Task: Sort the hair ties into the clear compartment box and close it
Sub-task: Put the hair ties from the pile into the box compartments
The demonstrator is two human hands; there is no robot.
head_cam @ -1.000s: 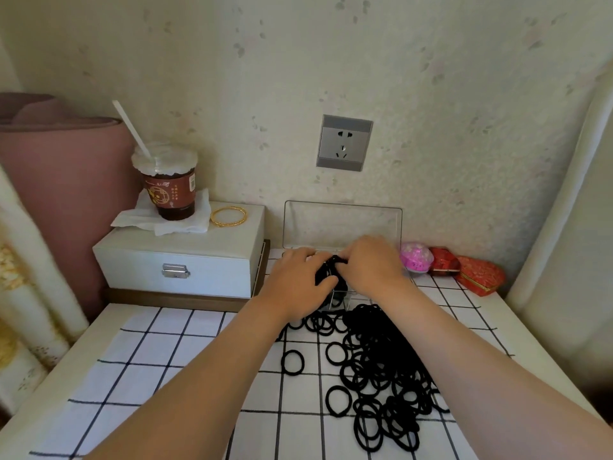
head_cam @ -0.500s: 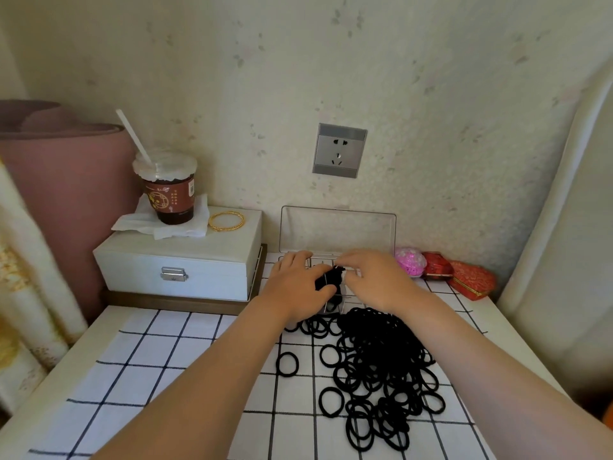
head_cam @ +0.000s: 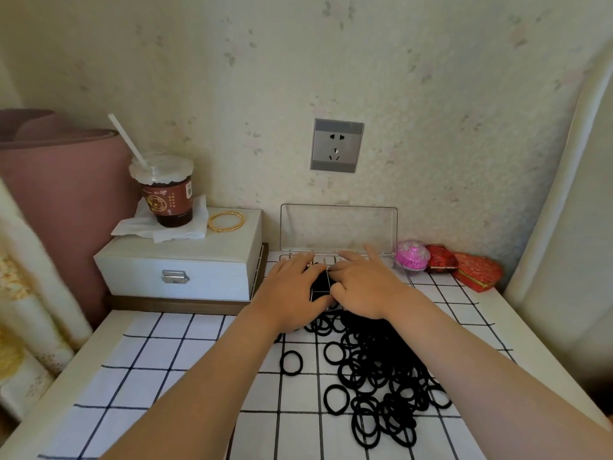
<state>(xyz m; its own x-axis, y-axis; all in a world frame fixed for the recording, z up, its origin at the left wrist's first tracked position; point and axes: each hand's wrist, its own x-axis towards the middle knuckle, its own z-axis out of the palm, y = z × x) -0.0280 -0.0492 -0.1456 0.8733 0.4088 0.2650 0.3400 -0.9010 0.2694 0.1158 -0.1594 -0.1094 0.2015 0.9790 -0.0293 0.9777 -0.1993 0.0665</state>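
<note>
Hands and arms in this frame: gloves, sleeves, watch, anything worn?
Nothing worn that shows. The left hand and right hand have no gloves. The left forearm and right forearm are sleeveless to the frame's edge, no watch or bracelet. No ring on the fingers in view; some are hidden.

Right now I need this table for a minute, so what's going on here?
A person is filling the clear compartment box, its lid open against the wall. The left hand and right hand are both on it, with a bunch of black hair ties between them. A large pile of ties lies loose on the checked cloth.
</note>
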